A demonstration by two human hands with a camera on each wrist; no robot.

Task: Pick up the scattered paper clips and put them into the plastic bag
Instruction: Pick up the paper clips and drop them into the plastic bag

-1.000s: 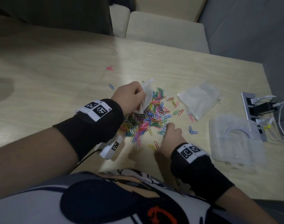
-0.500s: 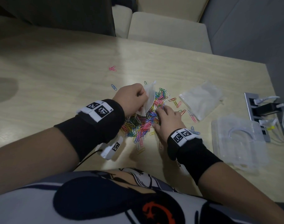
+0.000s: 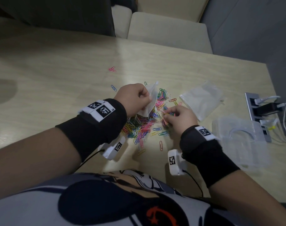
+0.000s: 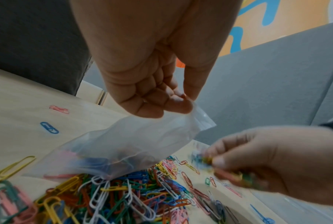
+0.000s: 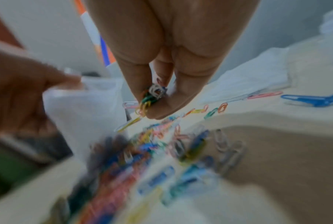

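Looking down from the head view, the left hand [image 3: 134,99] pinches the top edge of a small plastic bag [image 3: 149,101] so it hangs over the far side of a colourful pile of paper clips [image 3: 142,126] on the table [image 3: 57,75], while the right hand [image 3: 181,119], just right of the bag, has its fingers bunched around a little clump of clips. A second bag [image 3: 202,100] lies flat further right, with a clear plastic case [image 3: 240,141] nearer. From the left wrist, thumb and fingers [image 4: 173,104] are pressed together on the bag's rim [image 4: 198,115]; the bag sags onto the pile, a few clips already showing through it, and a blue clip [image 4: 49,128] lies apart on the left. From the right wrist, blurred, the fingertips [image 5: 161,109] pinch several clips [image 5: 150,97] above the heap.
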